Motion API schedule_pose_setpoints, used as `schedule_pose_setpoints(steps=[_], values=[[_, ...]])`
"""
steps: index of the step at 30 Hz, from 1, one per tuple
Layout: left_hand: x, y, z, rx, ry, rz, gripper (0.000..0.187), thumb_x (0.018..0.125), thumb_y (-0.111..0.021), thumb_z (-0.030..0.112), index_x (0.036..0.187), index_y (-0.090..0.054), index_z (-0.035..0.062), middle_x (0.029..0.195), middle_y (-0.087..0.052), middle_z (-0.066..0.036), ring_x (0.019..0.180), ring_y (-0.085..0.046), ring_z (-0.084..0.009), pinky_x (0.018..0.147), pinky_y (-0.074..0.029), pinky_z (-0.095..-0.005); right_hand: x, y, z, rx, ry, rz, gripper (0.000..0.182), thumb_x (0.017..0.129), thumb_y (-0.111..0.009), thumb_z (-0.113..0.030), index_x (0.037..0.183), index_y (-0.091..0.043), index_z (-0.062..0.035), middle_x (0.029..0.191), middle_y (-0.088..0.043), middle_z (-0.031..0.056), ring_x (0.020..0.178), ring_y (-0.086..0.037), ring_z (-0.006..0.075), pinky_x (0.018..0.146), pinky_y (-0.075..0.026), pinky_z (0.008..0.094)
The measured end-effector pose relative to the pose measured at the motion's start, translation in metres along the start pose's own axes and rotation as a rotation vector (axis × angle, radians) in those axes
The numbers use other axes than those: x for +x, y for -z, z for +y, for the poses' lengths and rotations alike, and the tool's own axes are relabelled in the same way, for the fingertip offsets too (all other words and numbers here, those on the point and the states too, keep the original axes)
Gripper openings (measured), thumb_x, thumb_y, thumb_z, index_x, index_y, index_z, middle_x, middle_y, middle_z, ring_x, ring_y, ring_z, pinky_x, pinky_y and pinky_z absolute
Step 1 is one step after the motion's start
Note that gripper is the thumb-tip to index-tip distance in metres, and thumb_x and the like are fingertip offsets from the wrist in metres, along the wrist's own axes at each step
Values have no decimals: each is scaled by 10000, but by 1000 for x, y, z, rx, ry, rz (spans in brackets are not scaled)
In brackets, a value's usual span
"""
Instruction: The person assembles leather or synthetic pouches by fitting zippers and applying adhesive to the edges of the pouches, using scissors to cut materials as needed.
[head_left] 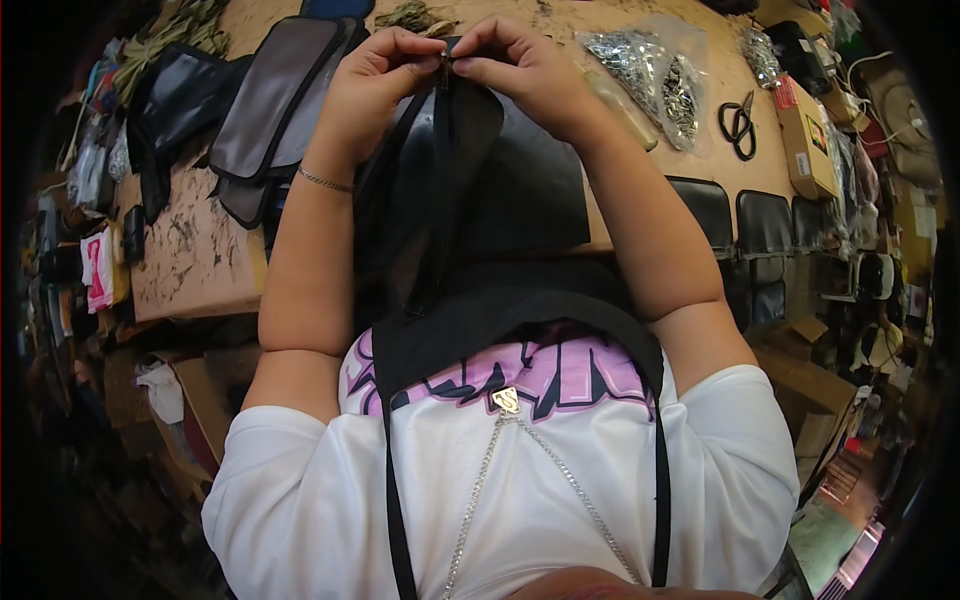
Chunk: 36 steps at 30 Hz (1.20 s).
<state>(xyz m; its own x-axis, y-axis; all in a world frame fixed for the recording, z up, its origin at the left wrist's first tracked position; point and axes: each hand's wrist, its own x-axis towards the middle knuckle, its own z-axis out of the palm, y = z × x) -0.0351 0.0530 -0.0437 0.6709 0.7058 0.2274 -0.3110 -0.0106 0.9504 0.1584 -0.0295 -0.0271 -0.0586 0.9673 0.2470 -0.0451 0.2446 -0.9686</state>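
Note:
My left hand [385, 78] and my right hand [510, 68] meet at the far side of the table, thumbs and forefingers pinched together. Between their fingertips is the top end of a black zipper strip [447, 130], with a small metal piece that is hard to make out. From there the strip hangs down toward my apron. Black fabric [478, 125] spreads out around it beneath my hands. Under that lies a smooth black sheet [535, 185] on the table.
Grey padded panels [280, 95] and black pieces [180, 95] lie left on the worn table [190, 265]. At the right are plastic bags of metal parts [680, 100], black scissors [738, 127], a cardboard box [803, 140] and black panels [765, 222] along the edge.

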Motion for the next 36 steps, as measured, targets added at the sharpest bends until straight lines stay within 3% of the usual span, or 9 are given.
schedule_pose_setpoints(steps=[2,5,13,19,22,25,31,36], values=[[-3,-7,7,120,-63,10,198,941,-614,12,1135,-649,5,1049,-675,-45,973,-641,-121,895,-520,-269,-2,2,-2,19,-5,-9,149,923,-669,-81,1068,-643,-53,1041,-660,8,964,-612,78,859,-481,214],[-7,-21,13,319,-153,110,109,926,-623,-1,1018,-683,3,958,-691,-29,920,-631,-83,840,-496,-225,0,5,-5,150,-171,-9,162,903,-671,-9,985,-550,-78,915,-609,-6,825,-580,77,747,-477,231],[-15,-40,30,721,-309,164,163,885,-566,-53,1010,-670,-33,939,-719,-126,891,-699,-194,797,-537,-280,-1,11,-11,79,-36,-56,249,885,-693,3,942,-472,-96,890,-596,3,798,-542,64,713,-455,218],[-16,-45,29,763,-347,195,164,850,-568,-61,979,-663,-21,922,-701,-142,873,-701,-249,772,-545,-316,0,11,-21,-113,-17,-90,220,883,-662,26,868,-472,-83,832,-565,-1,786,-509,66,696,-437,225],[-20,-52,33,886,-327,189,165,878,-598,-40,1016,-681,-9,935,-713,-92,889,-673,-160,805,-514,-270,-2,8,-45,-448,-1,-91,202,885,-646,24,843,-474,-72,788,-542,-4,744,-500,72,665,-436,236],[-19,-57,34,1026,-410,214,165,877,-604,-29,1021,-678,-1,936,-702,-110,869,-679,-201,781,-516,-282,-9,-2,-55,-492,-52,14,185,887,-635,28,853,-478,-65,754,-520,-6,705,-484,66,630,-426,233],[-15,-70,37,918,-446,241,102,887,-642,15,985,-665,8,898,-684,-107,818,-669,-215,738,-510,-294,-23,-12,-20,-320,-25,260,172,911,-597,56,885,-477,-65,818,-535,-5,720,-488,55,639,-430,206],[-13,-72,35,787,-359,265,121,884,-623,-14,1001,-652,-25,897,-659,-167,813,-659,-277,735,-520,-324,-25,-9,-10,-103,-13,281,228,907,-595,88,937,-435,-72,905,-542,21,815,-510,67,740,-457,210]])
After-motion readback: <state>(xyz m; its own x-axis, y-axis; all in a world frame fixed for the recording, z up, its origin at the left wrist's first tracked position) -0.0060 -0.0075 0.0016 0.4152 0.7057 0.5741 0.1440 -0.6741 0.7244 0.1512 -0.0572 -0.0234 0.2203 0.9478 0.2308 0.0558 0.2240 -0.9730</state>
